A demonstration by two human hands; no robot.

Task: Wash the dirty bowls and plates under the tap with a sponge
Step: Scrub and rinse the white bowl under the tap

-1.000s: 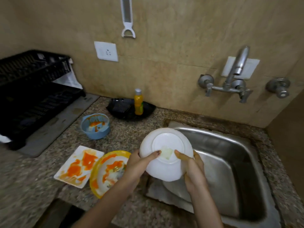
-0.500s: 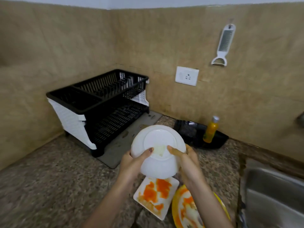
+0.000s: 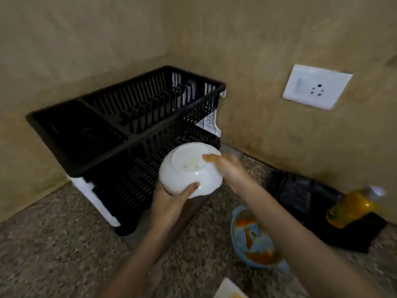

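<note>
Both hands hold a white bowl upside down, its foot ring facing me, just in front of the lower tier of the black dish rack. My left hand grips the near rim from below, thumb on the bowl's side. My right hand holds the right side, thumb on the base. A blue bowl smeared with orange sauce sits on the counter under my right forearm. The corner of a white plate shows at the bottom edge. Sink, tap and sponge are out of view.
The two-tier rack stands in the corner on white legs with nothing in its slots. An orange-yellow bottle stands on a black tray at the right. A white wall socket is above it. Speckled granite counter stretches to the left.
The view has swung left, away from the sink. Both hands carried the white bowl from over the sink to the front of the rack's lower tier.
</note>
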